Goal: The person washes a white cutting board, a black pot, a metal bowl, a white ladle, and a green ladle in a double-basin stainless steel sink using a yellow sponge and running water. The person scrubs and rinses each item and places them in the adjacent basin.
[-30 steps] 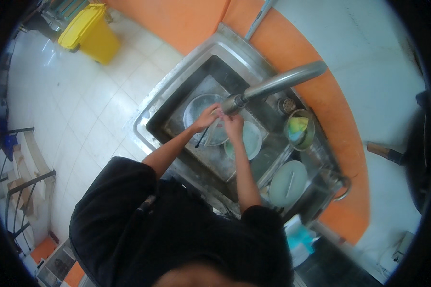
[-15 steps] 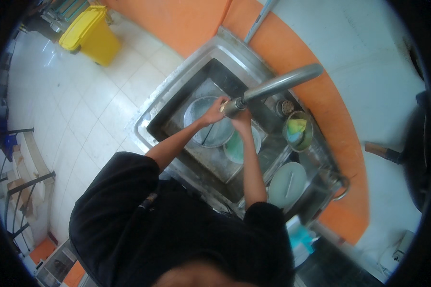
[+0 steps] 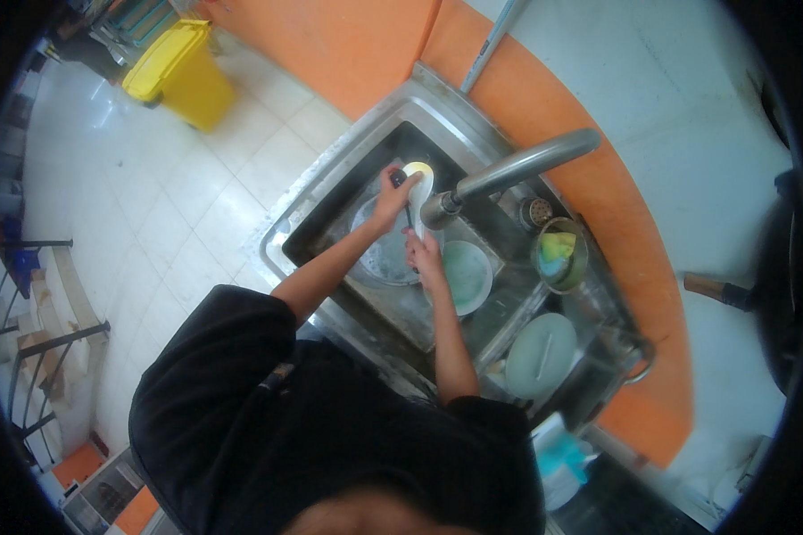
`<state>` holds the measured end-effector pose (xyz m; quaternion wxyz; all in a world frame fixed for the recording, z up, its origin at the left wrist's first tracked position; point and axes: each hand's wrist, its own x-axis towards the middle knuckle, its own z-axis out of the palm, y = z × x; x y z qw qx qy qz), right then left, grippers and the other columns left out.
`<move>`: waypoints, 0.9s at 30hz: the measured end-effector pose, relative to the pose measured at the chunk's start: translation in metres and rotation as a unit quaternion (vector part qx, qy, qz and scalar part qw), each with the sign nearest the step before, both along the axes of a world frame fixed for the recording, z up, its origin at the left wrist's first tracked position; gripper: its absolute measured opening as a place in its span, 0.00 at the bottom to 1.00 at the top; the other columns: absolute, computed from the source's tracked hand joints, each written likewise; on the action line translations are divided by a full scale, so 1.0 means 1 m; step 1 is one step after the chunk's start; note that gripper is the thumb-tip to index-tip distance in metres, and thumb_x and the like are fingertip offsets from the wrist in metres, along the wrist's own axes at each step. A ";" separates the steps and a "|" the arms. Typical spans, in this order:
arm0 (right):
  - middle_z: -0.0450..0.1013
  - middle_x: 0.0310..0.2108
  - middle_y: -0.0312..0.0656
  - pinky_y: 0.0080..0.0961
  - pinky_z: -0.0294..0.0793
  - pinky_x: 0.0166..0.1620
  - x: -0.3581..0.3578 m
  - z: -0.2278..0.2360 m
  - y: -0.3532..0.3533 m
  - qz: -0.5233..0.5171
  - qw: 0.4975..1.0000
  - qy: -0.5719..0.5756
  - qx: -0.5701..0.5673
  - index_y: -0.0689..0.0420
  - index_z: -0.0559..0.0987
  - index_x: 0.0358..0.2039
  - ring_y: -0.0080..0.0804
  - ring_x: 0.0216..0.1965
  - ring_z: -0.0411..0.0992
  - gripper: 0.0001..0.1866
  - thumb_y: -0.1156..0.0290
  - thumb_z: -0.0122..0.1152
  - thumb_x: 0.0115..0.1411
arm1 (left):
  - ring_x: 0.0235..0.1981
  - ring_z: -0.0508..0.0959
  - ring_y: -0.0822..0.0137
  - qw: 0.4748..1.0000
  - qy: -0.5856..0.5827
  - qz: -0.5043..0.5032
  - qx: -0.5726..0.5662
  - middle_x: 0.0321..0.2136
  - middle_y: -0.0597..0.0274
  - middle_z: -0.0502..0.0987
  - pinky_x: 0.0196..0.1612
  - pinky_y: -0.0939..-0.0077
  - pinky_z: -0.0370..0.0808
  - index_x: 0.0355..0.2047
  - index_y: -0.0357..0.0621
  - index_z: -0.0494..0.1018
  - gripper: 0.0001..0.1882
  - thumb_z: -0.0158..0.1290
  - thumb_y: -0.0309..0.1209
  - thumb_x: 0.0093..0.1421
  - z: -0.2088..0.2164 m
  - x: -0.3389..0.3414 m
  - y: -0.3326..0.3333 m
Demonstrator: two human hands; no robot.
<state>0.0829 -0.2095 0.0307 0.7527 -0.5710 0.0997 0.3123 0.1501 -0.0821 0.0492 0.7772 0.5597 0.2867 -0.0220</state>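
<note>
My left hand is closed at the upper end of a white oval piece with yellow at its top; its exact kind is not plain. A dark knob and thin dark shaft show beside it, running down between my hands. My right hand is closed round the lower end. Both hands are over the steel sink, left of the faucet. Below them a large round pan lies in the basin, partly hidden by my arms. To its right sits a pale green bowl with cloudy water.
On the sink's right side stand a container with yellow and blue sponges, and a greenish oval lid. A perforated metal cup is near the faucet. An orange ledge curves behind. A yellow bin stands on the tiled floor.
My hands have come out from under the faucet's head, moving left. The white oval piece and dark shaft now show between them. My right hand has dropped lower, toward me.
</note>
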 end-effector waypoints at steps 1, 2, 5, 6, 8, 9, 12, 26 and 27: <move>0.57 0.14 0.30 0.14 0.49 0.14 0.004 0.004 0.000 0.006 0.999 0.042 0.030 0.57 0.69 0.31 0.15 0.10 0.52 0.14 0.58 0.46 0.63 | 0.37 0.72 0.70 0.998 -0.016 -0.022 -0.050 0.38 0.61 0.70 0.37 0.77 0.70 0.51 0.50 0.59 0.29 0.58 0.40 0.52 0.002 -0.003 0.004; 0.54 0.12 0.29 0.14 0.47 0.13 0.006 0.007 0.000 0.011 0.995 0.080 0.067 0.56 0.68 0.28 0.15 0.09 0.50 0.17 0.56 0.45 0.64 | 0.38 0.72 0.70 0.993 -0.032 -0.044 -0.101 0.38 0.61 0.70 0.38 0.77 0.70 0.51 0.49 0.60 0.28 0.58 0.38 0.53 0.003 -0.007 0.008; 0.49 0.08 0.26 0.16 0.44 0.11 0.003 0.007 -0.003 0.021 0.991 0.109 0.079 0.53 0.62 0.20 0.15 0.07 0.45 0.24 0.46 0.40 0.63 | 0.40 0.72 0.71 0.973 -0.040 -0.144 -0.177 0.39 0.64 0.71 0.41 0.75 0.70 0.49 0.46 0.63 0.23 0.56 0.31 0.54 0.006 -0.015 0.017; 0.48 0.08 0.26 0.16 0.44 0.11 -0.001 0.004 -0.004 0.023 0.990 0.121 0.075 0.53 0.62 0.19 0.16 0.07 0.45 0.26 0.43 0.38 0.62 | 0.40 0.72 0.71 0.974 -0.042 -0.157 -0.159 0.38 0.65 0.72 0.41 0.75 0.71 0.48 0.45 0.65 0.21 0.56 0.31 0.53 0.006 -0.019 0.016; 0.47 0.07 0.26 0.16 0.44 0.11 -0.010 -0.003 -0.007 0.023 0.986 0.151 0.063 0.52 0.60 0.17 0.16 0.07 0.45 0.30 0.37 0.34 0.59 | 0.40 0.72 0.72 0.983 -0.021 -0.159 -0.090 0.36 0.66 0.73 0.40 0.75 0.71 0.45 0.43 0.67 0.20 0.56 0.29 0.51 0.003 -0.029 0.012; 0.47 0.07 0.26 0.16 0.44 0.11 -0.014 -0.007 -0.008 0.030 0.987 0.147 0.053 0.52 0.60 0.16 0.16 0.07 0.45 0.31 0.35 0.34 0.58 | 0.39 0.73 0.70 0.985 -0.049 -0.163 0.000 0.37 0.63 0.72 0.38 0.74 0.71 0.45 0.42 0.66 0.21 0.57 0.28 0.50 0.001 -0.031 0.009; 0.48 0.07 0.27 0.16 0.45 0.11 -0.025 -0.018 -0.009 0.011 0.986 0.168 -0.010 0.51 0.60 0.15 0.17 0.06 0.47 0.34 0.31 0.34 0.55 | 0.39 0.73 0.59 0.953 -0.114 -0.161 0.229 0.40 0.50 0.70 0.37 0.70 0.71 0.47 0.37 0.63 0.28 0.59 0.26 0.45 -0.010 -0.040 -0.004; 0.68 0.21 0.42 0.28 0.63 0.27 -0.052 -0.048 -0.008 -0.165 0.907 -0.213 -0.325 0.59 0.72 0.30 0.33 0.23 0.67 0.19 0.55 0.46 0.62 | 0.42 0.70 0.65 0.984 0.012 -0.136 -0.112 0.42 0.61 0.67 0.46 0.64 0.69 0.53 0.47 0.58 0.24 0.47 0.28 0.55 -0.024 -0.047 -0.015; 0.69 0.23 0.44 0.31 0.64 0.30 -0.054 -0.047 -0.006 -0.162 0.900 -0.210 -0.345 0.60 0.72 0.32 0.36 0.25 0.69 0.17 0.57 0.46 0.63 | 0.41 0.70 0.66 0.979 0.015 -0.124 -0.161 0.41 0.61 0.67 0.45 0.63 0.69 0.52 0.47 0.59 0.22 0.45 0.27 0.55 -0.024 -0.048 -0.010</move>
